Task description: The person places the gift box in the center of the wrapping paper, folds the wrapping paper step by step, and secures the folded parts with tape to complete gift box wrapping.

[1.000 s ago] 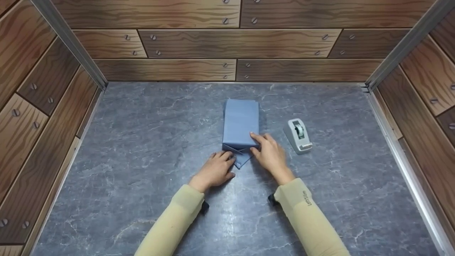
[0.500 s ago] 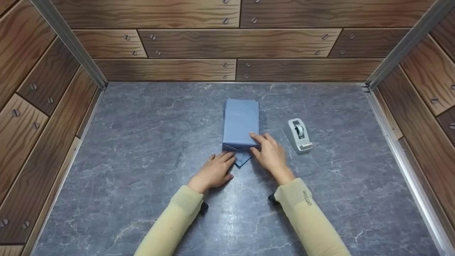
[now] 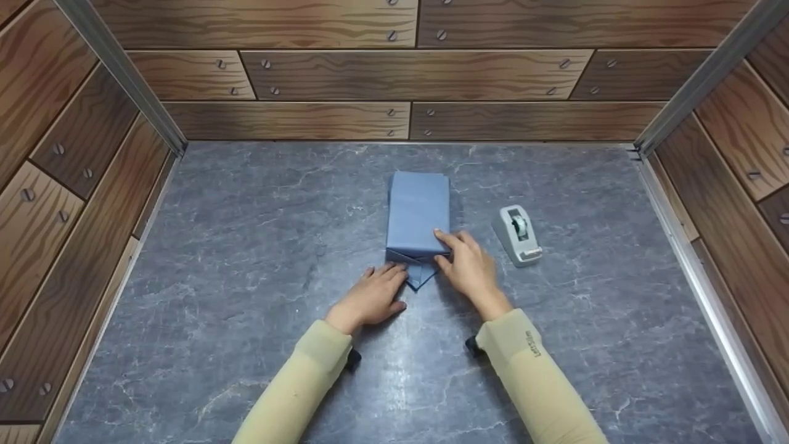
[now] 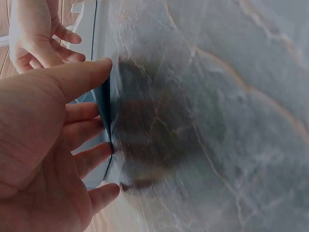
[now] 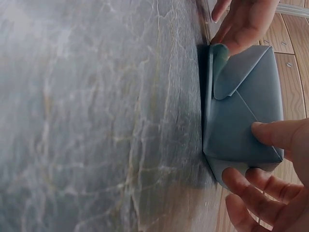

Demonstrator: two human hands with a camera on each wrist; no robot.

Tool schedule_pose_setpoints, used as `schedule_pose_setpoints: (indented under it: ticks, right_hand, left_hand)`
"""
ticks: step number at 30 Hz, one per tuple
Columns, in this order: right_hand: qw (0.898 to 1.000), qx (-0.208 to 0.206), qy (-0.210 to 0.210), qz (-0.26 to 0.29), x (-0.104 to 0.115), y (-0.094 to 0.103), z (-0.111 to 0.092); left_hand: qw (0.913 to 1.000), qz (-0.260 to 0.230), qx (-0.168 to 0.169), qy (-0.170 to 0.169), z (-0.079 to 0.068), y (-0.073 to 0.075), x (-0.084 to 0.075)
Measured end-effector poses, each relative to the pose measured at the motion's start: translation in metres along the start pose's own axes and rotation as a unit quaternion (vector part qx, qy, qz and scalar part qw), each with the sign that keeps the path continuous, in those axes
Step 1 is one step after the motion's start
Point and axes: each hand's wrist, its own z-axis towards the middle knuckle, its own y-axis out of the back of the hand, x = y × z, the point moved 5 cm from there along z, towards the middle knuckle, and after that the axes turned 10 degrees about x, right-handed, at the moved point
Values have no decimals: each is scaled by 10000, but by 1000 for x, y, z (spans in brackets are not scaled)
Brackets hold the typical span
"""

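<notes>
- Nearest me, just off the box's near left corner, my left hand has its fingers extended and thumb apart, touching the flap without gripping; if they slip or lift, I'd expect the fold to spring up or crease crooked.
- The flap juts towards me from the box's near end, low over the table; tugging it hard could tear it.
- At the box's near right corner, my right hand holds the box, thumb on the end face, fingers round side and top. Too firm a squeeze might dent it; too light could let it swivel.
- Right of the box, apart, stands the dispenser; a wide outward swing might knock it.
- The box lies flat; I can't tell whether its far end is fastened.
</notes>
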Motion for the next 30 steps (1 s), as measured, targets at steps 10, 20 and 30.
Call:
schedule_pose_setpoints:
  ticks: [10,20,30]
  right_hand:
    - [9999,-105,77,-23,-1,0,-1]
    - [9999,-84,116,-45,1,1,-3]
    - [9999,-88,107,-18,0,1,-1]
  left_hand:
    - [9993,379,-46,-37,-3,-3,4]
    - [9977,548,402,40,-6,0,4]
    - [9973,610,413,64,-5,0,1]
